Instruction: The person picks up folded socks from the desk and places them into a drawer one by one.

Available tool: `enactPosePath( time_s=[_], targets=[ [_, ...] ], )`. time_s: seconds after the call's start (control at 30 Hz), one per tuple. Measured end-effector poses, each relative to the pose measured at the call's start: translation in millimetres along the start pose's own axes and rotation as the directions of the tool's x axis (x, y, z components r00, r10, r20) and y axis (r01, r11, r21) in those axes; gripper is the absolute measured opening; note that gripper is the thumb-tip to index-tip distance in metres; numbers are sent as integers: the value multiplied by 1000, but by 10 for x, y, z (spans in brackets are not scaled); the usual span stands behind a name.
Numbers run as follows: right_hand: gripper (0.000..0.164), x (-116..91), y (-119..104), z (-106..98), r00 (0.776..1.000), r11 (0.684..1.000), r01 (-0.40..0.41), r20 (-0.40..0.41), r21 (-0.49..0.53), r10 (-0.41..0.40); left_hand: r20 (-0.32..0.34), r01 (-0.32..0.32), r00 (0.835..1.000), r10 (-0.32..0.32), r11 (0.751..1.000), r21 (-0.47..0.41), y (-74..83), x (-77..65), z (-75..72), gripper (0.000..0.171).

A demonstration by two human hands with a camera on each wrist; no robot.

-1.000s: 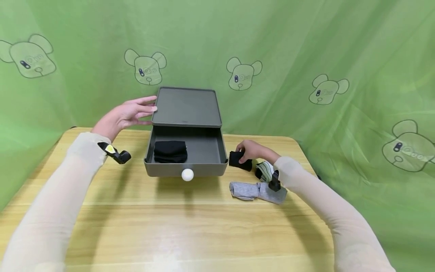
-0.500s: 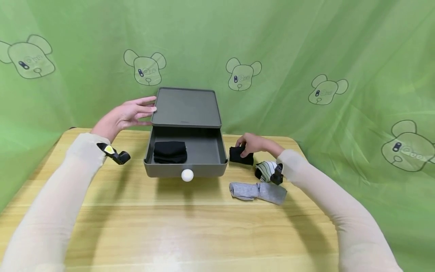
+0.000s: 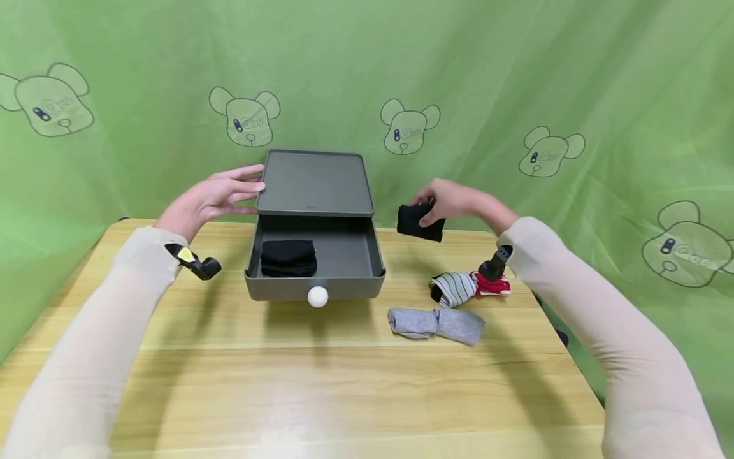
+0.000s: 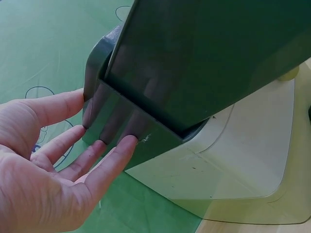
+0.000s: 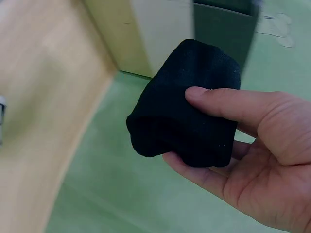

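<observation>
The left fingers (image 4: 112, 165), spread, rest against the box (image 3: 315, 185); right of them its drawer (image 3: 355, 288) holds a black cloth (image 3: 288, 258). The right fingers (image 5: 199, 177) pinch another black cloth (image 5: 180, 97) off the table (image 3: 344, 395); nearer and below them lie a grey roll (image 3: 415, 322), striped cloth (image 3: 455, 288) and red cloth (image 3: 500, 288). A loose pinch could let the fold open; too low a path could catch the drawer's rim.

Left hand (image 4: 48, 194) (fingers (image 4: 114, 162) extended) touches glossy box (image 4: 194, 82)
</observation>
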State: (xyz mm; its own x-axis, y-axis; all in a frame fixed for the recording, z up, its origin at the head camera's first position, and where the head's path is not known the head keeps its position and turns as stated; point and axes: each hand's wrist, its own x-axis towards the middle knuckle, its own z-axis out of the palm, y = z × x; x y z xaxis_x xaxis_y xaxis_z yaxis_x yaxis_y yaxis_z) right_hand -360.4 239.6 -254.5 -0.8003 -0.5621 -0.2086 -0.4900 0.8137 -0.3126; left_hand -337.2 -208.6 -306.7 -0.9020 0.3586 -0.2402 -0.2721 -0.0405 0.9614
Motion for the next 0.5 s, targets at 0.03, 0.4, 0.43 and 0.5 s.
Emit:
enactPosePath(
  time_s=[0.03,0.4,0.43,0.5],
  targets=[
    [48,-26,-38,-66,1000,1000,-3,-6,0,3,-5,0,1000,0,1000,-5,3,5,4,72],
    [49,-277,-531,-614,997,1000,1,-82,26,1,0,-3,1000,3,1000,12,0,9,-16,71],
    [49,-290,-575,-642,997,1000,4,-81,29,-2,2,-4,1000,4,1000,18,-3,6,-21,71],
    [48,-314,-658,-687,997,999,12,-78,35,-9,9,-6,1000,6,1000,25,-12,0,-31,71]
  ],
)
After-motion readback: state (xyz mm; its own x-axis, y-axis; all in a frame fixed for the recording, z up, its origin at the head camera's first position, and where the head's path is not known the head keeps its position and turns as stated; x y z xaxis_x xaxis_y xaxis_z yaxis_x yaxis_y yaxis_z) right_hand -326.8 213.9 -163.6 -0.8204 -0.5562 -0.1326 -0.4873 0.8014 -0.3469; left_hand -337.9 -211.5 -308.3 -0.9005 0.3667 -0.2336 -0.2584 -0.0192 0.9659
